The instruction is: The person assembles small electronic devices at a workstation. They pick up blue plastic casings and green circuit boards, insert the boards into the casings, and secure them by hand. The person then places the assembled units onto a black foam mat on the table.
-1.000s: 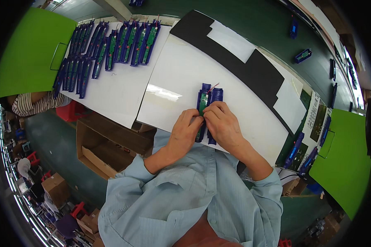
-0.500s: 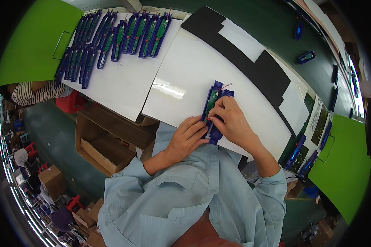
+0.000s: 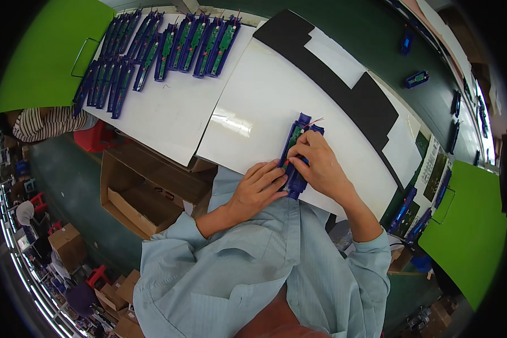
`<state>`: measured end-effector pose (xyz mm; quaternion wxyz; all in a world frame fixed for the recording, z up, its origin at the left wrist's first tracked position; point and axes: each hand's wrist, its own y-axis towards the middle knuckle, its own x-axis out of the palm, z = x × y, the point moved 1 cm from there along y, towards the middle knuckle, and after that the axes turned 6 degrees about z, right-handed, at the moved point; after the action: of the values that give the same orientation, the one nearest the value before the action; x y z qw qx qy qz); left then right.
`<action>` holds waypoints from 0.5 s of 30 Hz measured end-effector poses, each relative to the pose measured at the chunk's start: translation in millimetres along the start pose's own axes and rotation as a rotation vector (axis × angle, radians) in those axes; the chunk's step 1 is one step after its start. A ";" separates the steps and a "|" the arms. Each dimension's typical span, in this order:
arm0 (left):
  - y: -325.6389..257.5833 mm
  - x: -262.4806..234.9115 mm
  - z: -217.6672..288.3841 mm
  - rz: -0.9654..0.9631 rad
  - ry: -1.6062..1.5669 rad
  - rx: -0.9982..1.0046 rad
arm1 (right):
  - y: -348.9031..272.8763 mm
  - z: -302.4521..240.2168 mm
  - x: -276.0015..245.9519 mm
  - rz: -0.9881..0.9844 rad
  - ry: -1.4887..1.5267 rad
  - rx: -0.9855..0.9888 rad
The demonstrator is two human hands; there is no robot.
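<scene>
A dark blue plastic housing [image 3: 296, 190] lies tilted at the table's near edge, in front of my body. Set along its left side is a green circuit board [image 3: 294, 135], with thin red wires rising from the far end. My left hand [image 3: 258, 191] holds the housing at its left edge near the lower end, fingers close together. Over the board, my right hand [image 3: 323, 168] is closed in a pinch, thumb and forefinger at a small red spot. Whatever is between those fingertips is too small to make out. The right hand covers much of the housing's middle.
Several blue housings with green boards [image 3: 196, 42] stand in rows at the far left. A black angular mat [image 3: 332, 76] crosses the white table [image 3: 253, 84]. Green panels [image 3: 50, 56] flank both sides. A cardboard box [image 3: 143, 194] sits below left, near a person's striped sleeve [image 3: 45, 123].
The view has shifted slightly. The housing and both hands appear almost as before, with the right hand still pinching over the board.
</scene>
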<state>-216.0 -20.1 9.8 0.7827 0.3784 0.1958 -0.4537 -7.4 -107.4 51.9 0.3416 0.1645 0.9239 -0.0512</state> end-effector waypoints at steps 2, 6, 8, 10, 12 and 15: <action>-0.4 0.3 -1.3 0.000 -0.002 0.003 | 1.0 -0.3 -0.1 -0.010 -0.007 -0.004; -0.9 -0.4 -1.5 -0.013 0.019 0.010 | 2.8 -0.3 0.6 -0.015 -0.032 -0.029; 0.8 -1.4 -3.4 -0.010 0.020 0.031 | 3.5 -0.5 1.0 -0.016 -0.043 -0.061; 2.4 -2.2 -4.0 -0.010 0.023 0.045 | 2.8 -2.0 1.4 -0.017 -0.051 -0.106; 3.8 -2.6 -3.9 -0.011 0.028 0.053 | -0.2 -3.2 3.3 0.007 -0.054 -0.161; 4.5 -1.4 -5.0 -0.009 0.020 0.067 | -6.7 -0.3 8.3 0.046 -0.057 -0.230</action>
<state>-212.7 -14.0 9.4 0.7658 0.4078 0.1899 -0.4596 -15.7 -111.4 46.7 0.3855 0.1438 0.9096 0.0581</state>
